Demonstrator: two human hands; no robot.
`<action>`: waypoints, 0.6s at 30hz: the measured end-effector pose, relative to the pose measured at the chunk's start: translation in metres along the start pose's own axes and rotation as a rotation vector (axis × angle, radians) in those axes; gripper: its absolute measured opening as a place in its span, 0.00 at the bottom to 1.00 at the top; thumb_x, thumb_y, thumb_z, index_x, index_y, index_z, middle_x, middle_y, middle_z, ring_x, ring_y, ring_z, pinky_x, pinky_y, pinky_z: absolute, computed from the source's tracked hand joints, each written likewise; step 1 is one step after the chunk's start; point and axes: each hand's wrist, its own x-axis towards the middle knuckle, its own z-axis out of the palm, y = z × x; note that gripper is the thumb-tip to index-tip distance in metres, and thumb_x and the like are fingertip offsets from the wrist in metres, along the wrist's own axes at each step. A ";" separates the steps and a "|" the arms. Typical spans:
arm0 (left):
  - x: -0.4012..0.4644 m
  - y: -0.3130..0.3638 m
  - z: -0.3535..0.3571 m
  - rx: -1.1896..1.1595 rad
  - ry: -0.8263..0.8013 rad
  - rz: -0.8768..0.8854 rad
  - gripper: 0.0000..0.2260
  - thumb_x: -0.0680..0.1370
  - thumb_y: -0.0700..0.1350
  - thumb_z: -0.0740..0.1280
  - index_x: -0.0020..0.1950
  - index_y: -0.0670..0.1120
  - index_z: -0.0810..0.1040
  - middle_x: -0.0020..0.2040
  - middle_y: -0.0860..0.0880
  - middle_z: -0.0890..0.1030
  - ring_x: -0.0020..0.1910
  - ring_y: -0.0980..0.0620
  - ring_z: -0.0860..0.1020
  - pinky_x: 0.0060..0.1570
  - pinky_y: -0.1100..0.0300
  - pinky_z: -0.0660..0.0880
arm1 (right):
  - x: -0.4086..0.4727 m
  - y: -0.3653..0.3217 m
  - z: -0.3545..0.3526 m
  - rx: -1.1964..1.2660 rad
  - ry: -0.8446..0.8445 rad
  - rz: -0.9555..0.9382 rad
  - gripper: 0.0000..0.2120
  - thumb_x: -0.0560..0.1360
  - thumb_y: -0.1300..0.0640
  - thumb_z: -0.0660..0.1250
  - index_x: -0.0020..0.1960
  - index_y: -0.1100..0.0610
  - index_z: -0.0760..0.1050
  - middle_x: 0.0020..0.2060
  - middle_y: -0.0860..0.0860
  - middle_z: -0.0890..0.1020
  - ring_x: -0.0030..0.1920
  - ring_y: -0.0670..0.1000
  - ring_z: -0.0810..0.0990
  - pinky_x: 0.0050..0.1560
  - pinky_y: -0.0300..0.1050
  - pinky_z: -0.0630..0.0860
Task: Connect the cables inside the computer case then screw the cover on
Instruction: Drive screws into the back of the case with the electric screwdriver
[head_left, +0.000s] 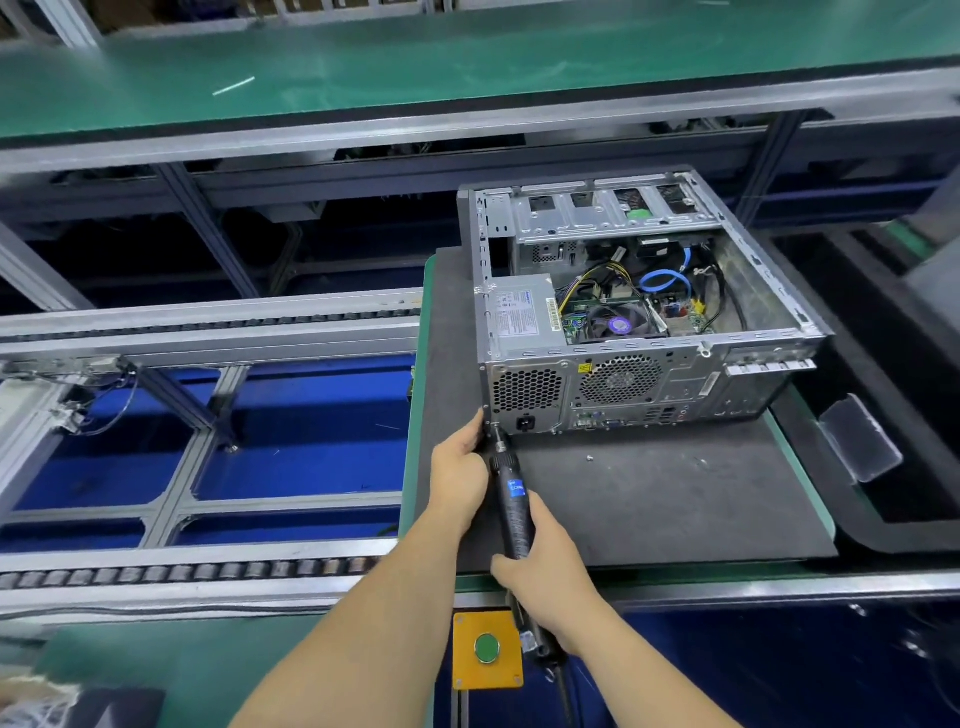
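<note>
Right hand (545, 577): fingers curled round the lower body of a black electric screwdriver (514, 499), thumb lying up along its side. Firm grip. Tool slants up and to the left, its bit tip set against the lower left corner of the computer case (639, 312) rear panel, just left of the power socket (525, 423).

Left hand (460, 470): fingers bent at the same corner of the case, fingertips touching the case edge and lying right beside the screwdriver's front end. Whether they pinch the bit or only steady it, cannot tell; the fingertips are hidden behind the tool and the hand itself.

Case: lies on its side on a dark grey mat (649, 499), open top facing up, no cover on it. Rear panel faces the person, with two round vent grilles. Inside: grey power supply (519, 317) at the near left, cooling fan (618, 325) to its right, a blue cable (665, 280) looped above the fan, yellow and black wires (587, 283) running from the power supply over the board. Drive cage (608, 213) at the far end.

A small screw (589, 458) lies loose on the mat, to the right of the screwdriver, well clear of both hands.

Round about: the mat sits on a green-edged pallet. Roller conveyor rails (208, 322) run to the left. A green push button (487, 648) on a yellow plate sits at the near edge, just left of the right wrist. Green bench top (415, 57) beyond.
</note>
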 end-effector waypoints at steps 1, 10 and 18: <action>0.000 0.000 0.000 0.001 -0.001 0.003 0.33 0.73 0.22 0.55 0.71 0.49 0.74 0.64 0.55 0.79 0.63 0.59 0.75 0.66 0.65 0.67 | 0.000 0.000 -0.001 0.007 -0.003 0.001 0.34 0.71 0.61 0.71 0.71 0.39 0.64 0.53 0.43 0.79 0.50 0.46 0.80 0.39 0.32 0.78; -0.022 0.001 0.016 0.092 0.213 0.053 0.22 0.76 0.32 0.60 0.68 0.48 0.77 0.59 0.53 0.81 0.60 0.54 0.78 0.66 0.58 0.71 | -0.013 -0.005 -0.038 0.010 -0.043 0.038 0.25 0.74 0.57 0.70 0.66 0.39 0.68 0.51 0.49 0.80 0.44 0.51 0.81 0.43 0.47 0.80; -0.054 -0.002 0.086 0.980 0.013 0.295 0.15 0.81 0.53 0.62 0.68 0.55 0.74 0.60 0.52 0.76 0.59 0.48 0.72 0.56 0.51 0.69 | -0.033 0.023 -0.131 -0.017 0.103 0.111 0.20 0.76 0.58 0.69 0.65 0.45 0.70 0.48 0.54 0.81 0.27 0.52 0.80 0.27 0.43 0.76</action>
